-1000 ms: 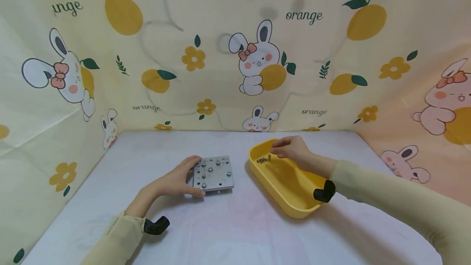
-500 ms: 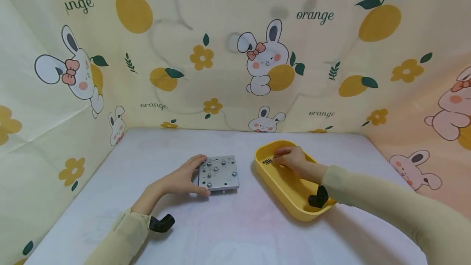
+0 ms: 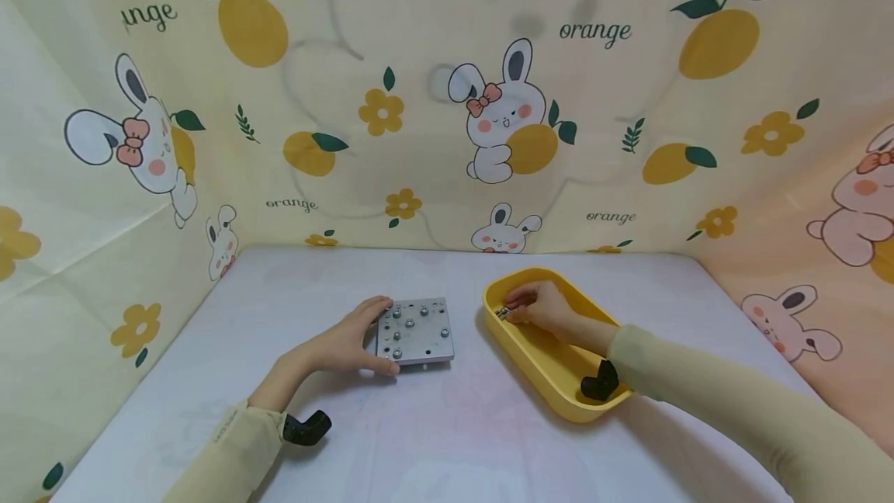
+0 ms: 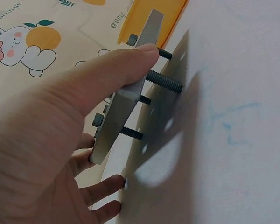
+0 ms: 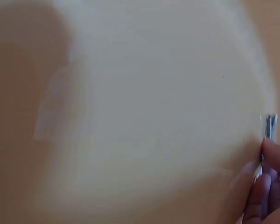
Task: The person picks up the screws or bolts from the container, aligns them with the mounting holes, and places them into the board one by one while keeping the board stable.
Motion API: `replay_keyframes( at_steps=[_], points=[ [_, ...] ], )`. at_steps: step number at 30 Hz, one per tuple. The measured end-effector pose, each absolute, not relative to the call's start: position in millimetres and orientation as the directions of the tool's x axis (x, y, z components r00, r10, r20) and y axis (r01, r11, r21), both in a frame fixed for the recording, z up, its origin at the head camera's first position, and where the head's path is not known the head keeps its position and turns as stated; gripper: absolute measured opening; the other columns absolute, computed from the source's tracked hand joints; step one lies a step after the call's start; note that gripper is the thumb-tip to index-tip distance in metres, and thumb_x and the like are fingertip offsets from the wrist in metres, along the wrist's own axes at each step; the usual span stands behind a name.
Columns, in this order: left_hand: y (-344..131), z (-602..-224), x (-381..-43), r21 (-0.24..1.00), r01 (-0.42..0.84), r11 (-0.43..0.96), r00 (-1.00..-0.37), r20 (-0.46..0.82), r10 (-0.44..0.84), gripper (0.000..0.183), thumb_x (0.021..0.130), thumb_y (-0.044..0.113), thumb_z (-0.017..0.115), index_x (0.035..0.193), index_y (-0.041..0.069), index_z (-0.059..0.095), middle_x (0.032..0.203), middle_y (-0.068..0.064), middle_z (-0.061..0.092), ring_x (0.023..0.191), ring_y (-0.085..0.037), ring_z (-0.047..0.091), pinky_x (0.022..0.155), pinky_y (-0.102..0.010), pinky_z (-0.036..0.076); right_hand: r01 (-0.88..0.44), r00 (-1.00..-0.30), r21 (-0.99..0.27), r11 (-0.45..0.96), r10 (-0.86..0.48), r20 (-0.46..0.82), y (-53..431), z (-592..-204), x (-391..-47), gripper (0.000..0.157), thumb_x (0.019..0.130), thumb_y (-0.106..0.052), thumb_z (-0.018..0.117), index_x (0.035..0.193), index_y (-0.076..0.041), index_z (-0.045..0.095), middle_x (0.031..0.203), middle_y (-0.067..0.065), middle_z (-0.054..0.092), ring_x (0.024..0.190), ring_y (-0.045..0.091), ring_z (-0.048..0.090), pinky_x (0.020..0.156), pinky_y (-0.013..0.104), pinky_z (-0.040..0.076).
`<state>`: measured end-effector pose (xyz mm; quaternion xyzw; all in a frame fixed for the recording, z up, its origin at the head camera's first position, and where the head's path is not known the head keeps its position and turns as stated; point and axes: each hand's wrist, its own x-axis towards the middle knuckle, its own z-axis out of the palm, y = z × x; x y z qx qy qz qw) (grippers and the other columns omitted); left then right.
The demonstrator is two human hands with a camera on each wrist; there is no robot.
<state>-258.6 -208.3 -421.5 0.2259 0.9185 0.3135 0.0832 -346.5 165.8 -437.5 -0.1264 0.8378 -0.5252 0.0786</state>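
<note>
In the head view, a square silver metal plate (image 3: pixel 415 340) with several screws in it sits left of the tray. My left hand (image 3: pixel 348 340) grips its left side, thumb at the front edge and fingers at the back corner. Threaded screw shanks (image 4: pixel 164 81) stick out under the plate (image 4: pixel 123 102) in the left wrist view. My right hand (image 3: pixel 548 305) is inside the yellow tray (image 3: pixel 534 379), fingertips at the small metal screws (image 3: pixel 503 313) near its far left wall. The right wrist view has the fingers pinching a shiny screw (image 5: pixel 269 126); their exact hold is partly hidden.
A white-covered table (image 3: pixel 433 441) carries the plate and tray. Behind it hangs a printed cloth (image 3: pixel 419 99) with rabbits and oranges, which also closes off both sides. The tray's raised rim surrounds the right hand.
My right hand lowers into the tray and shifts left onto the screws, which it now partly covers. The head view has swung slightly left. My left hand stays on the plate.
</note>
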Motion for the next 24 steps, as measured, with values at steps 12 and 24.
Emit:
replay_keyframes(
  at_steps=[12,24],
  points=[
    [-208.5,-420.6,-257.9,0.623,0.360,0.695,-0.883,-0.014,0.470,0.117,0.070,0.053,0.084,0.156,0.006,0.021,0.162,-0.015,0.013,0.146,-0.033,0.014,0.114,-0.055,0.018,-0.483,-0.815,-0.651,0.585,-0.572,0.091,166.1,-429.7,-348.9,0.019,0.086,0.003,0.073,0.103,-0.002,0.077,0.095,0.002,0.074,0.081,0.012,0.063,0.068,0.023,0.052],
    [-208.4,-421.5,-257.4,0.620,0.365,0.694,-0.883,-0.006,0.469,0.116,0.070,0.053,0.084,0.156,0.006,0.021,0.161,-0.015,0.014,0.145,-0.034,0.016,0.114,-0.056,0.019,-0.355,-0.867,-0.784,0.510,-0.494,0.071,171.3,-430.5,-350.1,0.014,0.080,-0.001,0.081,0.092,0.001,0.075,0.085,0.006,0.073,0.075,0.016,0.063,0.064,0.023,0.053]
  ],
)
